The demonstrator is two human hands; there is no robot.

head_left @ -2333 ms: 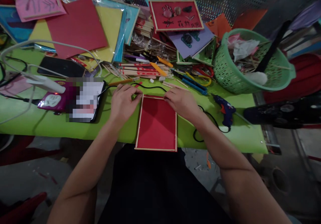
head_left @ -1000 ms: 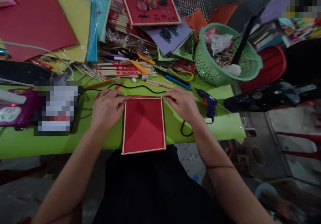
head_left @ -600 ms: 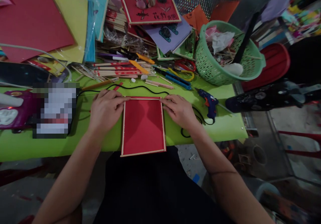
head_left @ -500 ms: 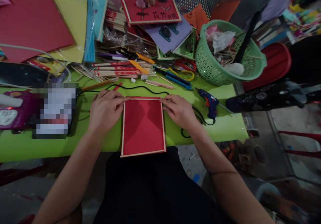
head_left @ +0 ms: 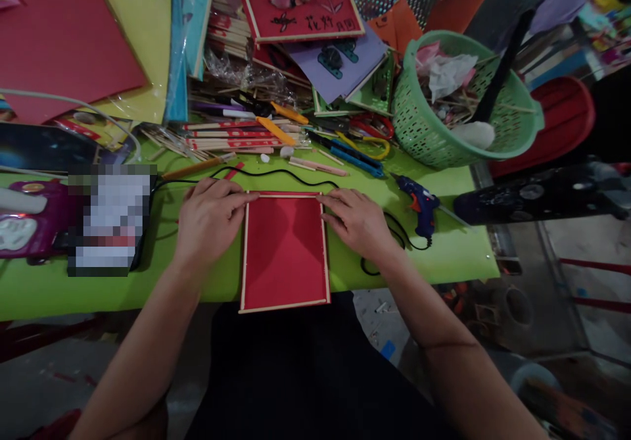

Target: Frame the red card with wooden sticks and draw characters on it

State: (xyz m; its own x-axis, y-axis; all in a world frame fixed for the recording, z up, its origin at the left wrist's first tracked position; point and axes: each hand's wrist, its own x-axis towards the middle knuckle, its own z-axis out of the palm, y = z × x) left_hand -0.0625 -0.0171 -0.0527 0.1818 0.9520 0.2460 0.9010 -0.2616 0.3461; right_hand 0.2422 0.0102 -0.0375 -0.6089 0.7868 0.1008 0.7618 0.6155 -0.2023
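A red card (head_left: 286, 256) edged with thin wooden sticks lies at the table's front, its near edge reaching past the tabletop. Along its far edge runs a wooden stick (head_left: 288, 196). My left hand (head_left: 210, 220) has its fingertips closed on the left end of that stick, at the card's corner. At the opposite corner, the fingers of my right hand (head_left: 355, 221) pinch the stick's right end. A blue glue gun (head_left: 419, 206) rests on its stand to the right of my right hand, its black cord curling behind my wrist.
Left stands a phone-like device (head_left: 111, 220), its screen blurred. Behind lie bundled sticks (head_left: 231, 139), a blue cutter (head_left: 357, 158), red-handled scissors (head_left: 374, 124) and a finished red picture (head_left: 300, 6). A green basket (head_left: 424, 111) holds scraps; a dark bottle-like object (head_left: 532, 193) overhangs the table's right end.
My view has shifted slightly, so things on the right sit a little further right. Both hands keep their places at the card's far corners.
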